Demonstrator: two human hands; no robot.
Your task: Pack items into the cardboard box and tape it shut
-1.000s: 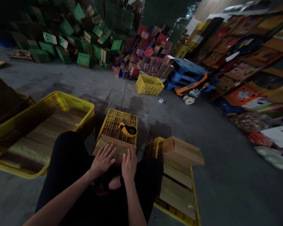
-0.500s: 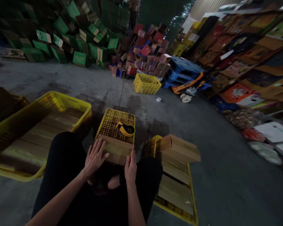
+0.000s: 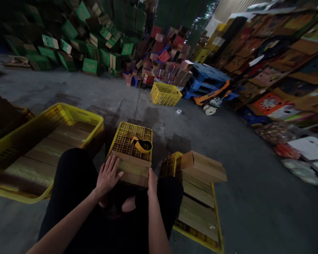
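A closed cardboard box [image 3: 134, 170] with shiny tape along its top lies in front of my knees, at the near end of an upturned yellow crate [image 3: 122, 135]. My left hand [image 3: 108, 176] rests flat on the box's left end, fingers stretched and thumb apart. At the right end, my right hand [image 3: 152, 181] is closed against the box's side; its fingers are partly hidden there. A yellow tape dispenser [image 3: 140, 144] with a dark roll lies on the crate, just beyond the box.
On my left, a large yellow crate [image 3: 99, 123] holds several flat cardboard boxes. Another yellow crate [image 3: 219, 225] on my right holds more, with one box [image 3: 202, 165] set across its far end. Farther off are a yellow basket [image 3: 165, 94], blue pallets [image 3: 206, 76] and an orange pallet jack [image 3: 213, 93].
My right hand has slid from the box's top right edge outward and down onto its right side. My left hand and the box have hardly moved.
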